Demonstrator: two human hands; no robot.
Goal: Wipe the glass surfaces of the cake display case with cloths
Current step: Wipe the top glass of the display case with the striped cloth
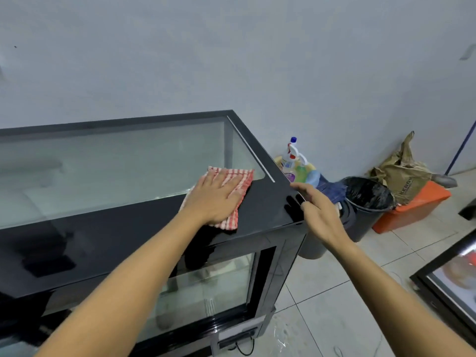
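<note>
The cake display case (pixel 134 235) has a black frame and a glass top pane (pixel 110 166). A red-and-white checked cloth (pixel 242 180) lies on the top near its right end, half on the glass and half on the black border. My left hand (pixel 216 195) lies flat on the cloth with straight fingers, pressing it down. My right hand (pixel 315 208) rests against the case's right top edge near the front corner, fingers extended along the rim. The front glass pane (pixel 206 287) shows below my left forearm.
Spray bottles (pixel 292 157) stand in a yellow basin on the floor to the right of the case. A black-lined bin (pixel 365 204), an orange box (pixel 412 210) with a brown bag on it, and a second framed glass unit (pixel 453 287) sit on the tiled floor.
</note>
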